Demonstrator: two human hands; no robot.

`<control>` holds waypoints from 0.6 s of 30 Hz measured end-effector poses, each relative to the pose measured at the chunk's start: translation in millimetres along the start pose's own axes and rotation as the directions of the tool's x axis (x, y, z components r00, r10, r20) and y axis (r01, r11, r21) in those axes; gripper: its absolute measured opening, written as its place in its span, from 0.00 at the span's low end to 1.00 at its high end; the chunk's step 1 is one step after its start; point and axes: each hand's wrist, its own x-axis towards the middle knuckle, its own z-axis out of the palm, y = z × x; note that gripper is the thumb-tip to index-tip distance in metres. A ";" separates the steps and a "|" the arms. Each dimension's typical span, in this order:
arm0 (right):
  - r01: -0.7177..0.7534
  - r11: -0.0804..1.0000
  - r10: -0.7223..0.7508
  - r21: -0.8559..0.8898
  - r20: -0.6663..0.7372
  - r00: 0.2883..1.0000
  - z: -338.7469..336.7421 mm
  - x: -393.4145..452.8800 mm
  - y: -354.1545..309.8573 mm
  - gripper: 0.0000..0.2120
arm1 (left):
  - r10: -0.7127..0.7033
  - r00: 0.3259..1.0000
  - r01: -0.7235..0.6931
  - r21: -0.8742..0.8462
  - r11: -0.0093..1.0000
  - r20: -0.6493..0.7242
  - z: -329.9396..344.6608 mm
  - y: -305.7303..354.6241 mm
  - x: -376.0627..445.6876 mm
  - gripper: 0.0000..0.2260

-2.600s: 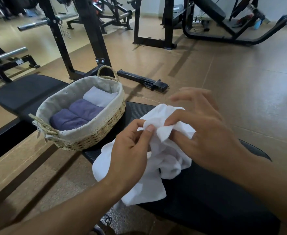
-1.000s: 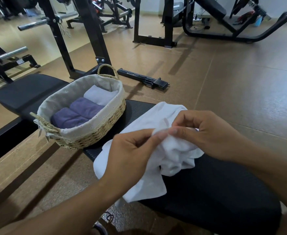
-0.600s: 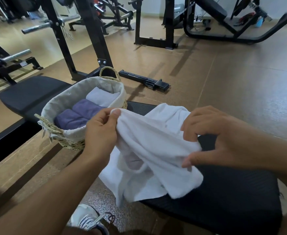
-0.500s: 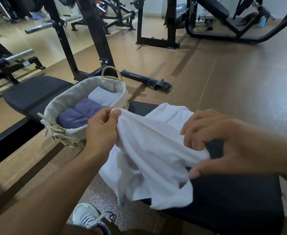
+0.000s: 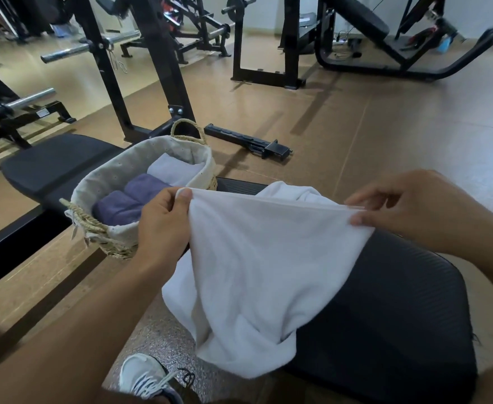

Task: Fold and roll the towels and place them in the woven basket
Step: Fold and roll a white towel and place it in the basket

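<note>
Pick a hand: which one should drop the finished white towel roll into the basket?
Left, probably. The left hand pinches the white towel right beside the woven basket; the right hand holds the far corner, over the bench.

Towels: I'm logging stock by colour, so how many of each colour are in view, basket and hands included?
Purple: 2, both rolled in the basket, one, another
White: 2, one in the basket, one held by both hands
Total: 4
</note>
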 end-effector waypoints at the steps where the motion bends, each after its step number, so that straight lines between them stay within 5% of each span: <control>1: -0.059 0.998 0.059 -0.020 0.006 0.998 2.9 2.9 3.4 0.12 | 0.012 1.000 -0.012 0.004 1.000 0.012 0.2 0.4 -2.7 0.11; 7: -0.244 0.957 0.250 -0.154 0.019 0.968 12.7 9.3 16.8 0.14 | 0.084 0.996 -0.085 0.055 0.995 0.028 4.0 3.9 -12.9 0.12; 12: -0.257 0.940 0.285 -0.226 0.099 0.953 18.2 10.6 18.7 0.07 | 0.096 0.994 -0.097 0.041 0.994 0.043 4.7 5.0 -15.5 0.11; 16: -0.252 0.950 0.275 -0.183 0.115 0.954 20.4 12.7 26.7 0.12 | 0.063 0.997 -0.062 -0.023 0.998 0.053 0.1 6.5 -14.6 0.11; 18: -0.243 0.970 0.238 0.006 0.165 0.957 17.1 10.8 26.3 0.14 | 0.023 0.999 -0.021 -0.052 0.998 0.031 -4.4 9.1 -14.3 0.11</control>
